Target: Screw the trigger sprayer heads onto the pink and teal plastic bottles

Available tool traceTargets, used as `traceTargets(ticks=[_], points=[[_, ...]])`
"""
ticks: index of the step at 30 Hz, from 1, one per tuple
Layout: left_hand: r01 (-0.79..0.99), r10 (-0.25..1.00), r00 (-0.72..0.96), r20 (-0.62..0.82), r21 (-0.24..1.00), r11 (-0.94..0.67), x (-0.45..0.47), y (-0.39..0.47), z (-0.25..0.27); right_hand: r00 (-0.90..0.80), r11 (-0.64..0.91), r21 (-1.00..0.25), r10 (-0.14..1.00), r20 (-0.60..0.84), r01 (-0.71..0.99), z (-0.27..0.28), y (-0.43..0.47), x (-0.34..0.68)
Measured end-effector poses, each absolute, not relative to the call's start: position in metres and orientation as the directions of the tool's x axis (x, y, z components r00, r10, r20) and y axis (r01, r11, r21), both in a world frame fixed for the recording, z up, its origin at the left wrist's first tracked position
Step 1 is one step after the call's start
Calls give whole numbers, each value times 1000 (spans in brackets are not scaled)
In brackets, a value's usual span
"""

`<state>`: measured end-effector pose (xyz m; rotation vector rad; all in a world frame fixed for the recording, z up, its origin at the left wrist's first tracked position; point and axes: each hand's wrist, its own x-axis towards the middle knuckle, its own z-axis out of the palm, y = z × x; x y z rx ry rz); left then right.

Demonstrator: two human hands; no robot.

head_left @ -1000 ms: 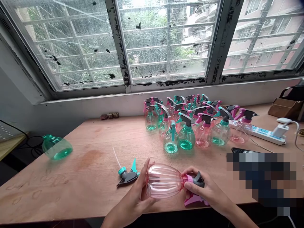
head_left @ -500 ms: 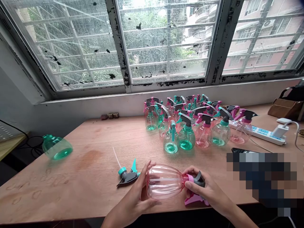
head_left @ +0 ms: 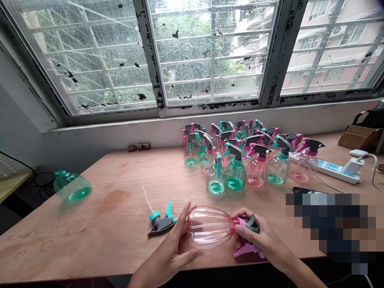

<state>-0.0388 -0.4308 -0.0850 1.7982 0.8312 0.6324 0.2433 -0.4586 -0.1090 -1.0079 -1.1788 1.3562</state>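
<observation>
A clear pink spray bottle [head_left: 210, 228] lies sideways between my two hands above the table's front edge. My left hand [head_left: 178, 240] is wrapped around its base end, thumb below and fingers above. At the neck, my right hand [head_left: 250, 232] pinches the pink collar of the black and pink spray head [head_left: 247, 250], whose trigger hangs downward. A thin tube shows inside the bottle. Left of my left hand, a loose black and teal spray head [head_left: 162, 224] with its tube pointing up and left rests on the table.
A green bottle without a spray head [head_left: 73, 187] lies at the table's left edge. Several green and pink spray bottles [head_left: 236, 176] stand grouped at the back. A white power strip [head_left: 339, 170], a phone [head_left: 309, 190] and a brown bag [head_left: 360, 136] are on the right.
The pink bottle has shifted very slightly, its base end a little to the right and up. Both hands keep their hold, and the other things have not moved.
</observation>
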Motion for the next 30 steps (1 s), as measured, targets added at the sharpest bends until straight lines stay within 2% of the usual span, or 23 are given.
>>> traceTargets(ticks=[12,20,24,27,30], points=[[83,799,601,14,993,-79,-36,-431,-86,-122,17,-990,992,34,-141,-108,-460,243],[162,780,621,79,961,-227,-38,-425,-94,-122,19,-992,992,34,-128,-108,-459,244],[166,782,621,53,966,-198,-35,-427,-89,-113,21,-993,993,34,-117,-108,-460,243],[107,770,636,55,981,-159,-36,-428,-88,-117,22,-993,992,36,-112,-109,-460,243],[120,767,638,65,976,-183,-39,-428,-89,-134,18,-993,990,34,-117,-110,-460,244]])
